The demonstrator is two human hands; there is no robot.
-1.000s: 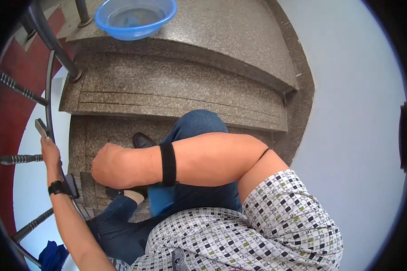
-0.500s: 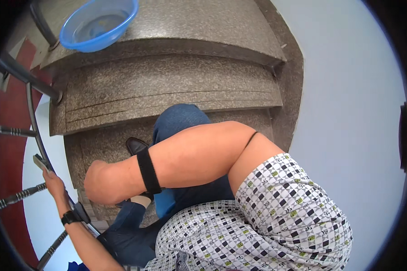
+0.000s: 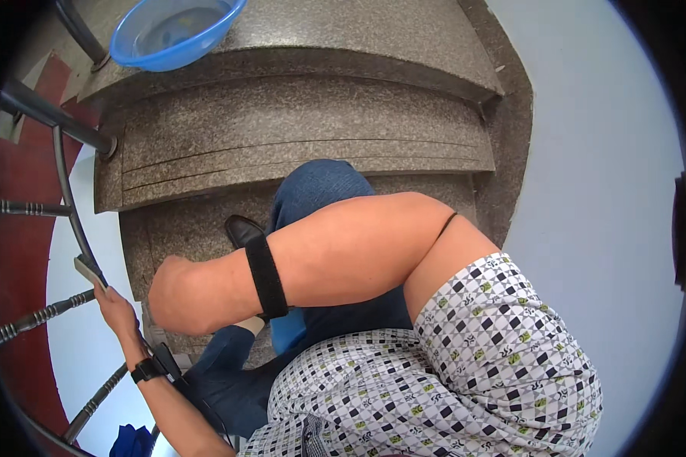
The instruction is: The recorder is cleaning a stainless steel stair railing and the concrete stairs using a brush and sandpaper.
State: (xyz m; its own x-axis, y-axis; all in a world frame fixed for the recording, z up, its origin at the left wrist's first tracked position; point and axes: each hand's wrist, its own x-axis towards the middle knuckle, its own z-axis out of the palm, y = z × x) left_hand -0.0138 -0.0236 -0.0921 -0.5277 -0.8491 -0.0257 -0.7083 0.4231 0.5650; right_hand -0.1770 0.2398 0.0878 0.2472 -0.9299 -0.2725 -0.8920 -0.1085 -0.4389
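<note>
My left hand (image 3: 117,311), with a black watch at the wrist, is closed on a thin, flat pale-grey piece (image 3: 90,270), its kind unclear. The piece lies against a dark curved bar (image 3: 68,179) of the stair railing, just above a twisted crossbar (image 3: 49,311). My right arm reaches across the middle from the right, a black strap (image 3: 265,278) round it near the wrist. At its end my right hand (image 3: 179,295) bends downward; its fingers, and anything in them, are hidden. Below that wrist a bright blue thing (image 3: 288,329) shows in part.
A blue plastic basin (image 3: 177,55) stands on an upper step at the far left, near a railing post (image 3: 84,34). Speckled stone steps (image 3: 305,114) rise ahead of my jeans-clad knee (image 3: 320,186). A white wall (image 3: 602,190) runs along the right.
The view has shifted, so the steps and basin sit higher and further right. Against the railing, my left hand and the flat piece have come slightly lower along the bar.
</note>
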